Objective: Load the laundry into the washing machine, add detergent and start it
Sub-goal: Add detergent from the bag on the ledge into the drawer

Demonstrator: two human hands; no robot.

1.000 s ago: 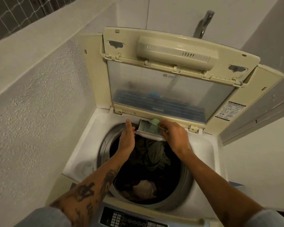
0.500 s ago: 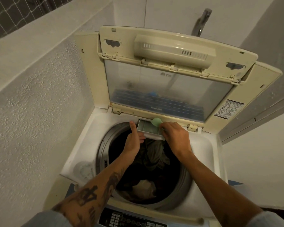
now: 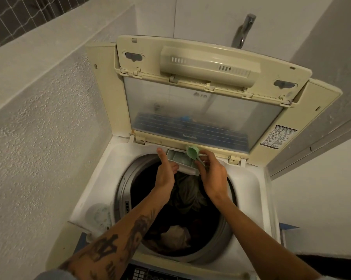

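Washing machine (image 3: pixel 249 188), top-loader, wedged in corner, lid (image 3: pixel 200 110) propped upright at back. Laundry (image 3: pixel 187 190) in drum: dark and olive cloth heaped toward back, pale piece (image 3: pixel 175 234) lower front. Detergent drawer (image 3: pixel 180 160) pulled out at back rim of opening, overhanging drum, compartments facing up. Left hand (image 3: pixel 165 174) at drawer's left end, thumb up against back rim, fingers curled on drawer front edge, holding it. Right hand (image 3: pixel 213 174) at drawer's right end, fingers pinched on handle of green scoop (image 3: pixel 192 151); scoop bowl tipped on its side just above drawer's right compartment, close to lid hinge edge. Contents of scoop: cannot tell. Both forearms crossing over drum opening, blocking part of laundry. Control panel (image 3: pixel 150 274) at bottom edge, mostly cut off. Round pale cap (image 3: pixel 98 215) on machine top, front left, well apart from hands. Textured wall (image 3: pixel 39 158) tight against left side. Metal tap (image 3: pixel 244 29) on wall behind lid. Warning sticker (image 3: pixel 278 136) on lid frame, right side. White wall (image 3: pixel 322 188) at right.
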